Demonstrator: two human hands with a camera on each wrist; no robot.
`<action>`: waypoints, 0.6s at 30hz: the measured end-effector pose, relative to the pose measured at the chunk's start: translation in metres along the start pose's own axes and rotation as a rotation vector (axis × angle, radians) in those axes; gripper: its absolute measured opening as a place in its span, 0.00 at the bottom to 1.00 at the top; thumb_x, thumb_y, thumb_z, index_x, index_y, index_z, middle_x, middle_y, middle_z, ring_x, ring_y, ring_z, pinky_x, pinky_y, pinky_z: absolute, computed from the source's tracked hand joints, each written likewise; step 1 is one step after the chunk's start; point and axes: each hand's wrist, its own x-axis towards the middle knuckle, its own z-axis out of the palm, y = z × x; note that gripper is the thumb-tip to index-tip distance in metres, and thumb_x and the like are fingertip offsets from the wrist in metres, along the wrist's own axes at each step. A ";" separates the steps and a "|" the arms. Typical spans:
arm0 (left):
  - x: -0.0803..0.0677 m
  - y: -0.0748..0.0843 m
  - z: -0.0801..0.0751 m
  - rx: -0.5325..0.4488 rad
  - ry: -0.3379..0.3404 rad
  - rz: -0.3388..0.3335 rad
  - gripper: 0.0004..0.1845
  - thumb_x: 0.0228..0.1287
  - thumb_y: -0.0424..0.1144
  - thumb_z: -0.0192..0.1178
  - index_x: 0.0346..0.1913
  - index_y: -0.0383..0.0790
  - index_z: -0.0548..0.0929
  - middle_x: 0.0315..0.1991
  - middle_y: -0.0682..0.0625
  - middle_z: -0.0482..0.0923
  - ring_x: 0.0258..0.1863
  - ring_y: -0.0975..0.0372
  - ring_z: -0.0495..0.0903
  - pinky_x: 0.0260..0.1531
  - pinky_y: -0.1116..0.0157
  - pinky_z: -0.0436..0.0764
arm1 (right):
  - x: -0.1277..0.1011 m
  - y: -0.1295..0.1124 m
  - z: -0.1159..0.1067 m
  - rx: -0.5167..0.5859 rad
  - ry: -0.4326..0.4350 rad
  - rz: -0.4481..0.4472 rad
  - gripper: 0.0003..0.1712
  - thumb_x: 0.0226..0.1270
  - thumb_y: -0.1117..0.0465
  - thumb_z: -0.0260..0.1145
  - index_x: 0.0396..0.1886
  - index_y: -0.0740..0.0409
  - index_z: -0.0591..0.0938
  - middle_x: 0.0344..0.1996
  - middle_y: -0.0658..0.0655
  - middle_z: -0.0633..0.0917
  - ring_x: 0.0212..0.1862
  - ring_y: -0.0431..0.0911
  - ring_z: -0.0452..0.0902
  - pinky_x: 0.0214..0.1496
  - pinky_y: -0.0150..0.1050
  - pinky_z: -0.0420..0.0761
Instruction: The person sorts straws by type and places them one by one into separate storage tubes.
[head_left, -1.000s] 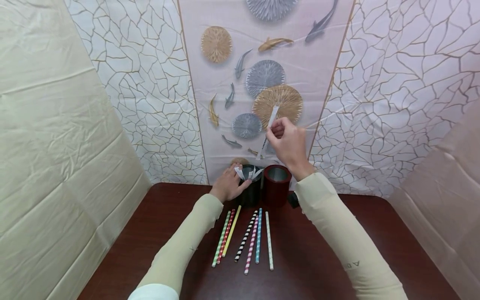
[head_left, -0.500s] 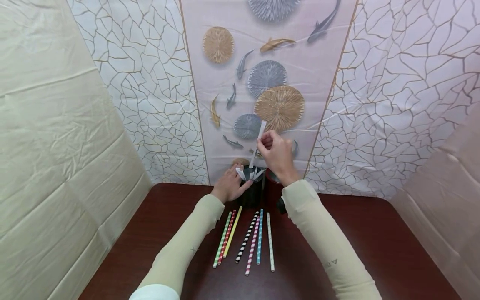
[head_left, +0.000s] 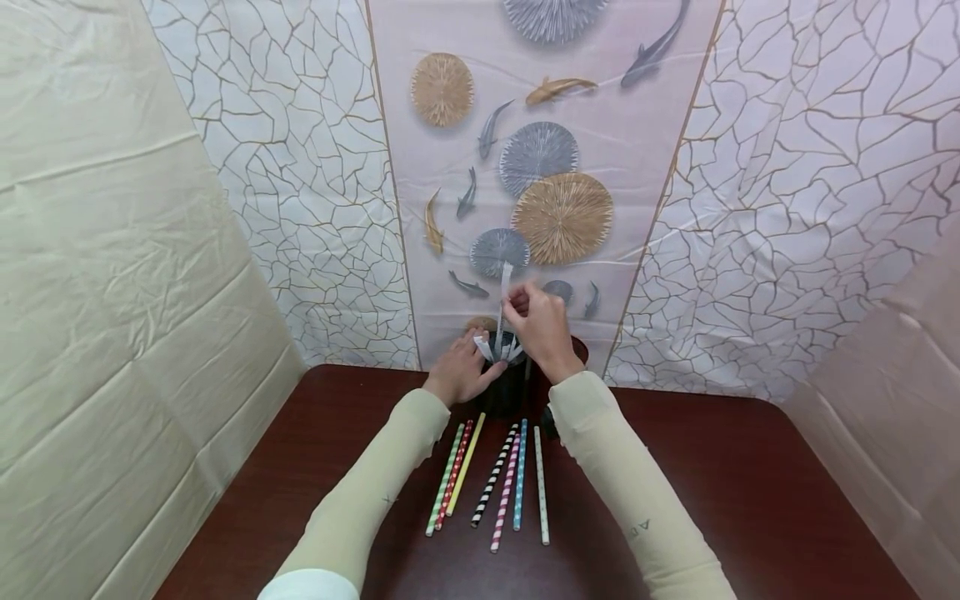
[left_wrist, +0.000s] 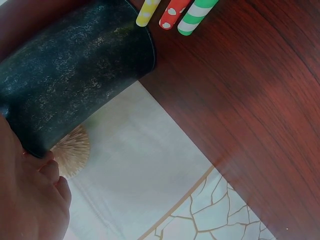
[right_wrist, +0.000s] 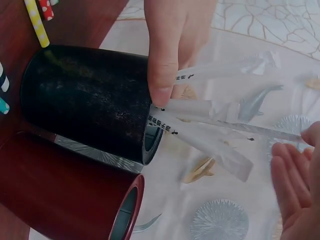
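Straw (head_left: 500, 318), wrapped and pinched in your right hand (head_left: 544, 327), stands nearly upright, its lower end at the mouth of the black cup (head_left: 504, 393) your left hand (head_left: 459, 371) holds near the table's (head_left: 720, 475) back edge.

Bare left hand (head_left: 462, 368), bare right hand (head_left: 542, 327). Pale cream left sleeve (head_left: 352, 508), right sleeve (head_left: 615, 467); small dark marking (head_left: 640, 527) on right; white fabric (head_left: 309, 585) near left.

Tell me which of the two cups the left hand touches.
The black cup; unlike the red cup beside it, it has white packets sticking out.
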 end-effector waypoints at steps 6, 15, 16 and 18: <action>0.002 -0.001 0.002 0.009 0.001 0.005 0.44 0.84 0.66 0.32 0.84 0.34 0.54 0.87 0.39 0.46 0.87 0.49 0.48 0.86 0.53 0.53 | 0.000 -0.003 -0.006 -0.006 -0.053 0.021 0.16 0.73 0.53 0.73 0.46 0.64 0.86 0.40 0.61 0.92 0.42 0.52 0.92 0.49 0.48 0.91; 0.004 -0.002 0.005 0.033 -0.012 -0.005 0.46 0.83 0.69 0.29 0.84 0.33 0.54 0.88 0.40 0.42 0.87 0.50 0.47 0.86 0.54 0.52 | 0.009 -0.006 -0.036 -0.058 -0.107 0.004 0.20 0.77 0.54 0.69 0.53 0.69 0.85 0.48 0.67 0.91 0.51 0.59 0.91 0.57 0.52 0.88; 0.003 -0.002 0.004 0.033 -0.009 -0.004 0.46 0.83 0.68 0.29 0.84 0.33 0.55 0.88 0.40 0.42 0.87 0.50 0.47 0.86 0.54 0.52 | 0.010 -0.006 -0.040 -0.072 -0.124 0.011 0.21 0.78 0.54 0.68 0.55 0.69 0.85 0.50 0.67 0.91 0.52 0.59 0.90 0.59 0.53 0.87; 0.003 -0.002 0.004 0.032 -0.002 0.001 0.46 0.83 0.68 0.30 0.84 0.33 0.55 0.88 0.40 0.43 0.87 0.49 0.48 0.86 0.54 0.53 | 0.012 -0.005 -0.050 -0.109 -0.163 0.028 0.22 0.79 0.53 0.66 0.59 0.68 0.84 0.54 0.67 0.90 0.57 0.60 0.88 0.63 0.55 0.85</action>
